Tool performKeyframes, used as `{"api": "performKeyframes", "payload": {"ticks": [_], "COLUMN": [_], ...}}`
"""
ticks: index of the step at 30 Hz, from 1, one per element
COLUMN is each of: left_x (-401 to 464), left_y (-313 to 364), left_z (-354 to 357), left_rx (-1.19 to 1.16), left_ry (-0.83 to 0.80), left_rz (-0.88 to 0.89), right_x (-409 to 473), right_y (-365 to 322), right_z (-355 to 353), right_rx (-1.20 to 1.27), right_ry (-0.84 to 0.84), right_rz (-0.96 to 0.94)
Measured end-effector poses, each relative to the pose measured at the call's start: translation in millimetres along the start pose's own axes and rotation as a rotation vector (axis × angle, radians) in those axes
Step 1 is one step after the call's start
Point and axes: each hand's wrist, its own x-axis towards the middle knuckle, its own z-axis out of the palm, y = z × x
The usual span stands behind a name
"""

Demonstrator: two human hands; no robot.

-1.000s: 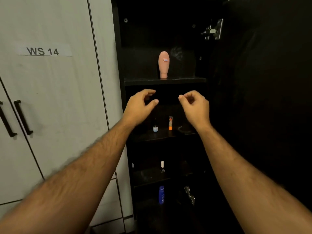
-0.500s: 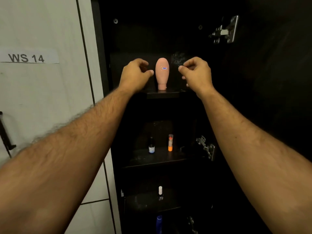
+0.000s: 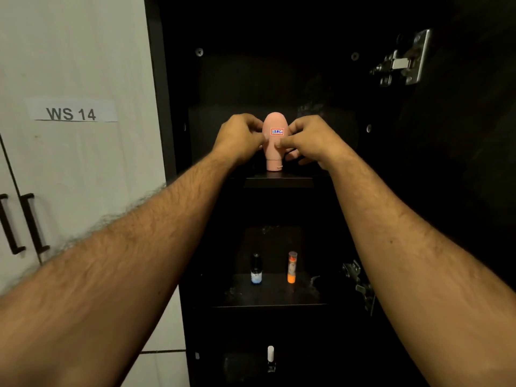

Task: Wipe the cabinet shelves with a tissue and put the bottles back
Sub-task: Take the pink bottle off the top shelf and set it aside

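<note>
Head-camera footage is filled by a dark open cabinet [image 3: 178, 135]. A pink bottle [image 3: 274, 143] is seen standing cap-down on the top shelf [image 3: 279, 181], with a small red-bordered label [image 3: 277, 131] on its front. It is clasped from both sides: the left hand [image 3: 239, 139] is pressed against its left flank, and the right hand [image 3: 311, 141] is closed on its right flank, the thumb laid across the front below the label. The base of the bottle appears to be resting on the shelf.

On the middle shelf [image 3: 268, 304] a small dark bottle [image 3: 256, 268] and an orange tube [image 3: 292, 267] are set upright, near each other but apart. Lower down, a white-capped bottle [image 3: 270, 358] is dimly seen. Metal hinges [image 3: 402, 61] are fixed at the right. A white door [image 3: 83, 177] marked "WS 14" [image 3: 71, 114] is seen at the left.
</note>
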Motion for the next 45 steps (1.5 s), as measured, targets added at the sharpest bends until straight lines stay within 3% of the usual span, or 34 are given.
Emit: {"api": "performKeyframes", "payload": {"ticks": [6,14,30,45], "left_x": [-17.4,-59.6,-177.4,-282.1], "left_y": [6.2,-5.3,-146.6,-354.4], "left_z": [-19.9,-84.7,-235.0,-256.5], "left_rx": [-0.149,-0.253,-0.321,-0.292], "left_ry": [0.181,0.171,0.108,0.165], "left_rz": [0.135,0.214,-0.084,-0.557], "right_x": [-19.6,-63.4,-148.8,-186.3], "right_y": [-23.1,-67.0,-135.1,-61.9], "right_z": [-2.8,33.6,238.5,473.3], "right_rx": [0.127,0.280,0.414,0.462], "right_ry": [0.036,0.023,-0.219,-0.589], "right_rz": [-0.161,-0.274,-0.075,0.227]}}
